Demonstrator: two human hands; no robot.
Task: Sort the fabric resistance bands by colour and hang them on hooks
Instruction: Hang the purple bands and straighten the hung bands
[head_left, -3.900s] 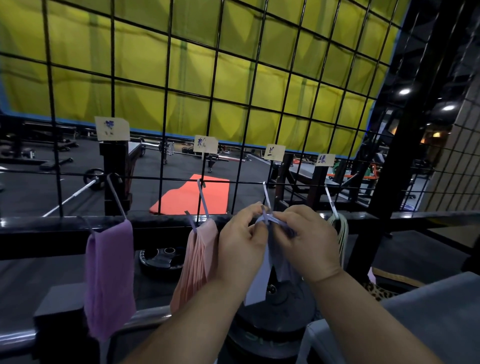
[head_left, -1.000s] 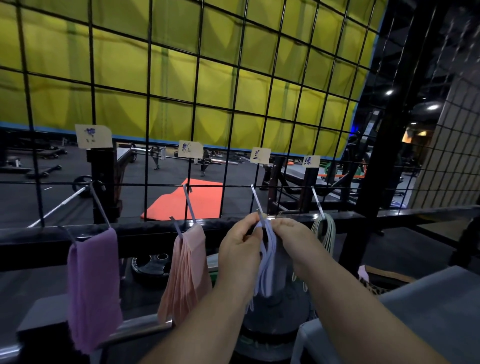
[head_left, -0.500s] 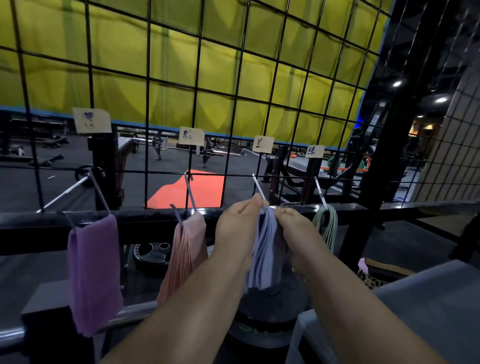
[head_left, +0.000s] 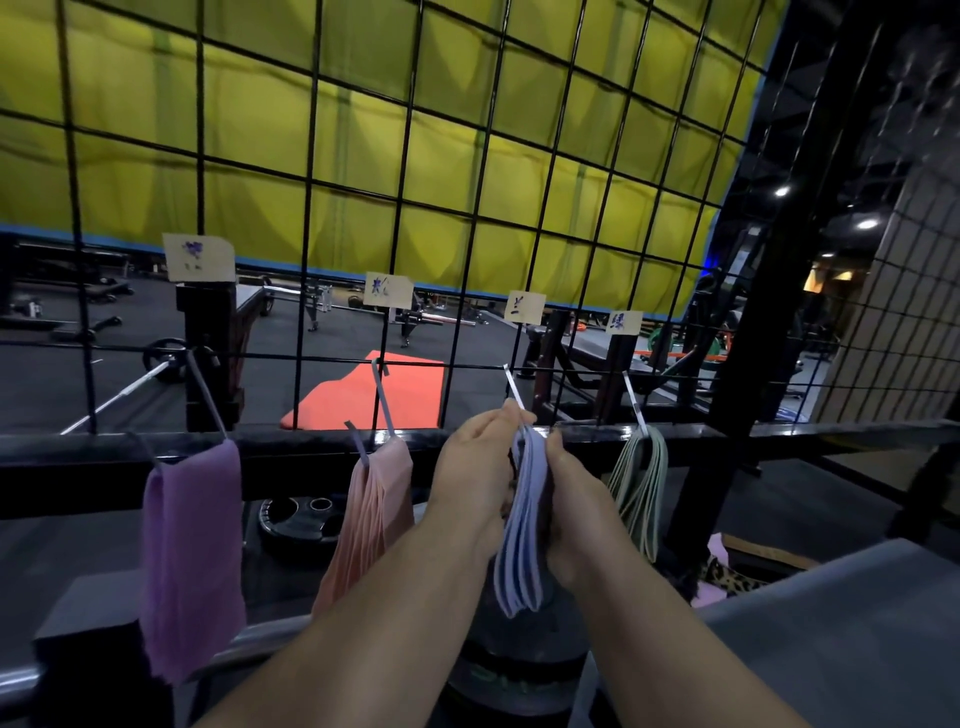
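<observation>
My left hand (head_left: 478, 478), right hand (head_left: 571, 499) pinch blue bands (head_left: 522, 530); hook (head_left: 514, 387) at 12 o'clock. Risk: careless release, loops slide off tip.

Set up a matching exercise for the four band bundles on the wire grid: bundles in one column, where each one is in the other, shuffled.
1. purple bands
2. pink bands
3. blue bands
4. green bands

A. hanging farthest right
B. gripped by the left hand and right hand
C. hanging farthest left
D. hanging second from the left

Pairs: 1-C, 2-D, 3-B, 4-A
</observation>
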